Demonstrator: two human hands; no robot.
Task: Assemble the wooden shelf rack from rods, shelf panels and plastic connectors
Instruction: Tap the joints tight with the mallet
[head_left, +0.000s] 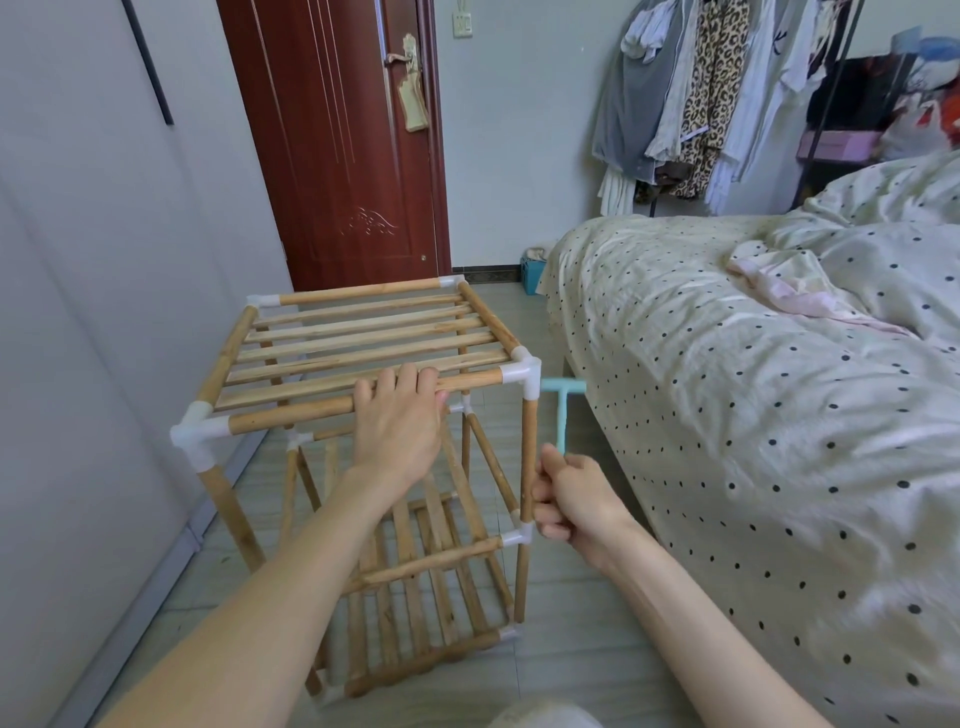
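Left hand (397, 421) lies at the frame's centre, fingers curled over the front top rod (291, 413) of the wooden shelf rack (363, 353), gripping it. Right hand (569, 501), lower right of centre, grips the handle of a small turquoise plastic mallet (562, 410), whose head sits just beside the white corner connector (522, 371). Slatted shelf panels sit at top and below. A dotted bedspread (753, 389) fills the right; a red-brown door (337, 140) stands at upper left.
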